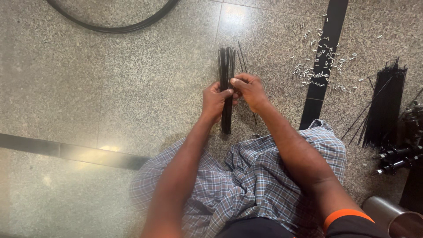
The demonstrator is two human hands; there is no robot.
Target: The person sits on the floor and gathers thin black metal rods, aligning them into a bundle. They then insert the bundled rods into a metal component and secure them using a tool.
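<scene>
Black spokes [227,66] are standing bundled at center, the left hand [214,101] gripping them and the right hand [249,88] pinching one. Open floor [110,88] is lying toward 9 o'clock; silver nipples [319,66] at 2, more spokes [385,105] at 3, a rim [114,26] at 11.

I sat working on the polished granite floor [110,88] of what looked like a bicycle wheel workshop: a black rim [115,27] lay ahead, silver spoke nipples [324,61] were scattered to my right, beside a bundle of black spokes [385,101] and dark wheel hubs [398,158].
</scene>
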